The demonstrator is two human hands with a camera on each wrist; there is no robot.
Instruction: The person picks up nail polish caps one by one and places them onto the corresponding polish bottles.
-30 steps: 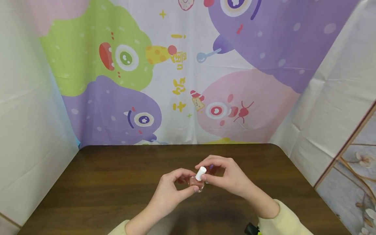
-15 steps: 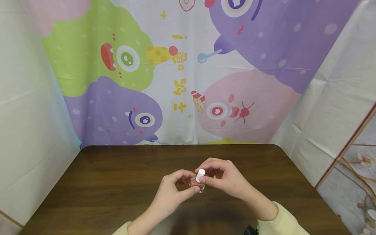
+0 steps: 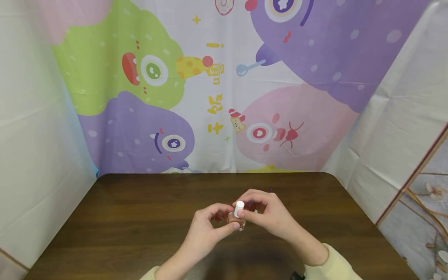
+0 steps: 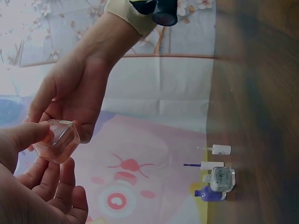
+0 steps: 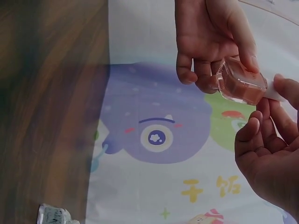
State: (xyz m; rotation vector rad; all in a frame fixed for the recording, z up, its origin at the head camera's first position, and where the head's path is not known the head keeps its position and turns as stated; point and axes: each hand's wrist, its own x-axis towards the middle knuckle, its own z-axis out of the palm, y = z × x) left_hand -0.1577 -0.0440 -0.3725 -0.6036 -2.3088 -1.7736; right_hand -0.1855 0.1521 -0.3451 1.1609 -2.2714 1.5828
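Note:
In the head view a small glass nail polish bottle (image 3: pixel 237 220) with pinkish-brown polish is held above the table, slightly tilted. My left hand (image 3: pixel 204 229) grips its glass body between thumb and fingers. My right hand (image 3: pixel 271 213) pinches the white cap (image 3: pixel 239 209), which sits on the bottle's neck. From the right wrist, the bottle (image 5: pixel 240 83) shows its clear thick base, with the cap (image 5: pixel 274 91) partly hidden by fingers. The left wrist view shows the bottle (image 4: pixel 60 140) from its base, the cap hidden behind it.
On the brown table (image 3: pixel 140 217) stand a clear glittery bottle (image 4: pixel 222 179) and a purple bottle (image 4: pixel 211 193), both uncapped. Near them are two white caps with brushes, one purple-tipped (image 4: pixel 212 164) and one pale (image 4: pixel 221 150). A cartoon-printed cloth (image 3: pixel 217 155) hangs behind.
Both hands and the bottle have shifted slightly down and to the right in the head view, which itself moved a little. The hold on bottle and cap looks the same.

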